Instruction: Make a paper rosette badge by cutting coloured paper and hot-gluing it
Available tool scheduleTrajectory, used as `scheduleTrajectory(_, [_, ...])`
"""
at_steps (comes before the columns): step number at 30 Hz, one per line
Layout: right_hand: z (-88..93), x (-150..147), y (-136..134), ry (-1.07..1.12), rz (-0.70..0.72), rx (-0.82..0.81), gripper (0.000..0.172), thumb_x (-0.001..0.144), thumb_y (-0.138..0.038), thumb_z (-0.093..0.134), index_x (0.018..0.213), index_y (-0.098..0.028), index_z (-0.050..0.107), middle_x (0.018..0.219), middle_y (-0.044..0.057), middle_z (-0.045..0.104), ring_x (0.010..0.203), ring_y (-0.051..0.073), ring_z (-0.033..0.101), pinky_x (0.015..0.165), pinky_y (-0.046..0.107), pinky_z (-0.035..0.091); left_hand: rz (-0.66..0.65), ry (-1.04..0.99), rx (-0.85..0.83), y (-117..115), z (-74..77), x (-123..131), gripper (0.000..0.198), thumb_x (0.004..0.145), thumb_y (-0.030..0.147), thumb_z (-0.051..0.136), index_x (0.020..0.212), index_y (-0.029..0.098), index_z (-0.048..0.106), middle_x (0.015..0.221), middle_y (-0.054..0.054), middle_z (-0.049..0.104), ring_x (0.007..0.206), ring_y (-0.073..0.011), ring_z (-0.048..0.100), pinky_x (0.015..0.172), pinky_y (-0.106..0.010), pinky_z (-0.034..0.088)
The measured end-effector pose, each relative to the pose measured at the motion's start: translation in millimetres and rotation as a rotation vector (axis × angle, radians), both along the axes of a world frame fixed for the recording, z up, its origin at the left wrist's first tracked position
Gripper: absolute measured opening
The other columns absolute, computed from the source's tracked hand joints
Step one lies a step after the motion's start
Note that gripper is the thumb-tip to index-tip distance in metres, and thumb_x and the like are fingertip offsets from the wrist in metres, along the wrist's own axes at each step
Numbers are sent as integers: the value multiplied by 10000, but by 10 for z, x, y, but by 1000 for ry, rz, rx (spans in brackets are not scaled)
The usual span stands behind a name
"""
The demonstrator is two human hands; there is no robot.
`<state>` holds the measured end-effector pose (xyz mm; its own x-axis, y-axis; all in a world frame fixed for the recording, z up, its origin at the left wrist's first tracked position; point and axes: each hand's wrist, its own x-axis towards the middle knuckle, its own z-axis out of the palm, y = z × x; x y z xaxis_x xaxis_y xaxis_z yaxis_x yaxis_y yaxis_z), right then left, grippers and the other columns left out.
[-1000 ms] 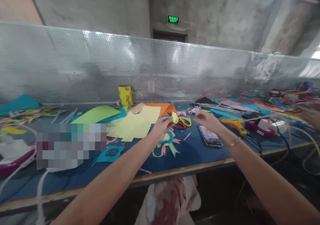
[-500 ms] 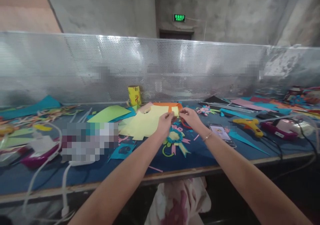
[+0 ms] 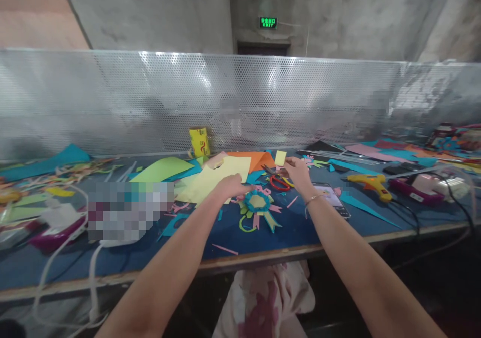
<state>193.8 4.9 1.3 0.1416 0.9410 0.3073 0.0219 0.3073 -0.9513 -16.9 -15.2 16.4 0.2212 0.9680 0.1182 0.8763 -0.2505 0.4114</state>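
My right hand (image 3: pixel 298 172) pinches a small pale-yellow paper piece (image 3: pixel 280 158) and holds it upright above the red-and-yellow scissors (image 3: pixel 277 181). My left hand (image 3: pixel 230 185) lies palm-down with curled fingers on the edge of a large pale-yellow sheet (image 3: pixel 210 178), just left of a teal and yellow paper rosette (image 3: pixel 257 202) with pink and green ribbons. An orange sheet (image 3: pixel 254 159) sits behind them. Whether anything is under the left fingers is hidden.
A phone (image 3: pixel 329 198) lies right of my right wrist, a yellow glue gun (image 3: pixel 371 183) beyond it. A yellow can (image 3: pixel 199 142) stands by the perforated metal screen (image 3: pixel 150 97). Paper scraps, cables and a green sheet (image 3: pixel 161 169) cover the blue table (image 3: pixel 293 232).
Both hands held the small yellow piece together half a second ago; now the right hand alone holds it, lifted to the right, and the left hand has dropped onto the big yellow sheet.
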Motion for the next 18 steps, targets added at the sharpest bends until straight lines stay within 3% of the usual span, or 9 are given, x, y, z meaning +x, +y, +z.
scheduleTrajectory(3, [-31, -72, -16, 10, 54, -44, 120, 680, -165, 507, 796, -181, 533, 747, 26, 648, 558, 131, 617, 558, 264, 526, -217, 6, -234, -26, 0, -6, 450, 589, 611, 546, 458, 182, 508, 397, -17, 514, 441, -160, 493, 515, -257, 357])
scheduleTrajectory(6, [-100, -172, -27, 4, 101, -84, 135, 651, -137, 494, 773, -183, 527, 758, 16, 640, 549, 125, 614, 548, 259, 522, -250, -2, -253, -1, -63, 30, 384, 548, 502, 616, 395, 192, 450, 338, 19, 448, 368, -117, 393, 441, -247, 283])
scheduleTrajectory(11, [-219, -234, 23, 32, 129, -145, 183, 607, -78, 456, 747, -183, 510, 689, -17, 615, 567, 123, 621, 538, 236, 516, -243, -65, -195, 59, -160, 54, 281, 488, 407, 672, 560, 187, 514, 392, 49, 459, 394, -112, 406, 408, -223, 245])
scheduleTrajectory(18, [-261, -251, 71, 76, 147, -174, 196, 615, -37, 445, 734, -173, 520, 665, -28, 619, 555, 106, 611, 580, 234, 518, -175, -218, -121, -53, -98, 112, 479, 415, 268, 712, 863, 164, 577, 767, -36, 609, 617, -174, 551, 487, -243, 375])
